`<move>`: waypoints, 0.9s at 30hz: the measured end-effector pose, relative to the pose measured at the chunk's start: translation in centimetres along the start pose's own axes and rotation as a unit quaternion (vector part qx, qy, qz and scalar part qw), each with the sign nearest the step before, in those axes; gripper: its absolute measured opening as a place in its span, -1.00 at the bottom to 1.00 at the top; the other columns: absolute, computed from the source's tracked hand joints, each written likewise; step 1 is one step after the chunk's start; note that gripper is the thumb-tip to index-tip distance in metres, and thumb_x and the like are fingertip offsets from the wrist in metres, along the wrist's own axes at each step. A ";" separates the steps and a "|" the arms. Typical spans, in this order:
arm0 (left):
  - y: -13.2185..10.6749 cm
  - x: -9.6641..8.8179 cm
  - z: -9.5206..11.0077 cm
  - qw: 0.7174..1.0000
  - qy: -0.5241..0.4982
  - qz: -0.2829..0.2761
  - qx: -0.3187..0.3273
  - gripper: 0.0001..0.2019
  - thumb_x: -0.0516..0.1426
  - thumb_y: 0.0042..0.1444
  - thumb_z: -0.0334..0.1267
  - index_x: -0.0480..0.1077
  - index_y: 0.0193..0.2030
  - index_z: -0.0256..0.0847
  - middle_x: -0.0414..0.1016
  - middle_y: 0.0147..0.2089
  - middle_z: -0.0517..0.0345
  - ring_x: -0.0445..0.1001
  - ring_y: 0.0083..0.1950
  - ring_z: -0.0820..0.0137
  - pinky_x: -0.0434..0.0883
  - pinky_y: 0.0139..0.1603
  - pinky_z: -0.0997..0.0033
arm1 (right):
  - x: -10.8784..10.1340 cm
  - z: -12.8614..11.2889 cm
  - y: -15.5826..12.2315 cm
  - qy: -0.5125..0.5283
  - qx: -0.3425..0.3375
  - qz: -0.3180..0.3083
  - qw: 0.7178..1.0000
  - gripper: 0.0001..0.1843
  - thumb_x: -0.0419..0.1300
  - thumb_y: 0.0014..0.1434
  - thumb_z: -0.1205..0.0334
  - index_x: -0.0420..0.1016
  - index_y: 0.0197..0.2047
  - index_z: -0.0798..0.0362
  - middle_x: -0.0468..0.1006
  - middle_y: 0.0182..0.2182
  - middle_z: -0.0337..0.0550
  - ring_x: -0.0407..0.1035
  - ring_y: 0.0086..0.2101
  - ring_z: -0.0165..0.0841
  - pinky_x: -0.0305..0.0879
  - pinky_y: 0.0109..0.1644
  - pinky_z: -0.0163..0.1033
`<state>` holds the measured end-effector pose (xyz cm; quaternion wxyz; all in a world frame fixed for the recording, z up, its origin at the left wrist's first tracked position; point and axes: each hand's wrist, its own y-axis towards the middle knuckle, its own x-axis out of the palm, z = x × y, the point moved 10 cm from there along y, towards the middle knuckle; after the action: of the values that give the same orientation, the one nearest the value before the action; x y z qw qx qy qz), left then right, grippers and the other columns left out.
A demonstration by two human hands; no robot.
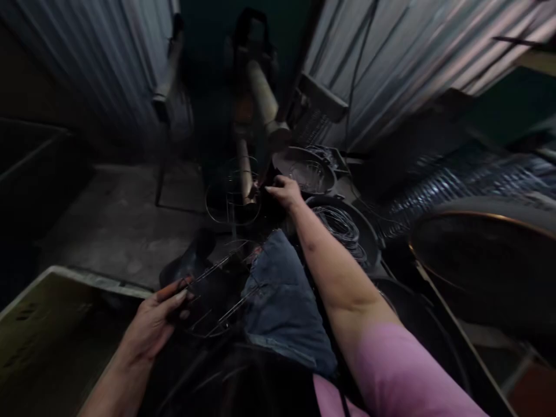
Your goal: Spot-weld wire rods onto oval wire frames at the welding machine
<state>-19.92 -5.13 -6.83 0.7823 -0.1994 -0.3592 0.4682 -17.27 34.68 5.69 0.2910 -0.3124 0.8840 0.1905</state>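
My left hand [152, 324] is closed around the edge of a thin wire frame [219, 263], held low at the left in front of my lap. My right hand [284, 192] reaches forward beside the end of a machine's pale lower arm [245, 174]. Its fingers are bent together in shadow; what they pinch, if anything, is hidden. Another rounded wire frame [212, 211] stands around that lower arm. Above it, a thicker cylindrical arm [263, 95] of the machine points toward me. Blue denim cloth [284, 301] covers my leg between both forearms.
Dark round bowls hold wire pieces [306, 174] and coiled wire rings [343, 229] right of my right forearm. A yellowish crate [52, 289] stands at the lower left. Farther right are a large round pan [482, 249] and stacked shiny wire [425, 185]. Corrugated metal sheets [369, 52] rise behind.
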 end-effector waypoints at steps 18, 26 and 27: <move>2.2 11.5 -7.5 0.988 0.044 -0.093 -0.114 -0.69 0.22 -0.20 -0.54 0.48 -0.23 -0.31 0.53 -0.34 0.02 0.49 -0.42 0.41 0.42 -0.44 0.52 | -11.6 22.1 -8.5 -0.342 0.246 -0.001 0.907 -0.49 0.09 0.07 0.19 0.27 0.11 0.08 0.41 -0.03 0.09 0.22 0.00 -0.16 0.10 0.00 -0.12; 1.6 12.0 -6.5 0.992 0.059 -0.071 -0.087 -0.63 0.19 -0.15 -0.56 0.44 -0.12 -0.31 0.52 -0.31 0.00 0.47 -0.44 0.46 0.44 -0.40 0.52 | -11.0 23.6 -7.0 -0.337 0.222 -0.047 0.914 -0.71 0.15 0.01 0.14 0.54 -0.18 0.00 0.53 -0.17 -0.02 0.36 -0.14 -0.20 0.18 -0.11 -0.17; 1.8 11.8 -6.5 0.993 0.056 -0.064 -0.081 -0.64 0.18 -0.15 -0.58 0.44 -0.14 -0.33 0.52 -0.31 0.01 0.47 -0.45 0.48 0.44 -0.42 0.55 | -11.8 23.9 -7.3 -0.330 0.217 -0.048 0.917 -0.70 0.16 0.01 0.12 0.54 -0.18 -0.03 0.54 -0.18 -0.07 0.37 -0.16 -0.23 0.20 -0.14 -0.21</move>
<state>-12.57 6.25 -7.85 0.8105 -0.2647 -0.3640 0.3748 4.52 46.96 -6.08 0.6357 -0.2028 0.7413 0.0723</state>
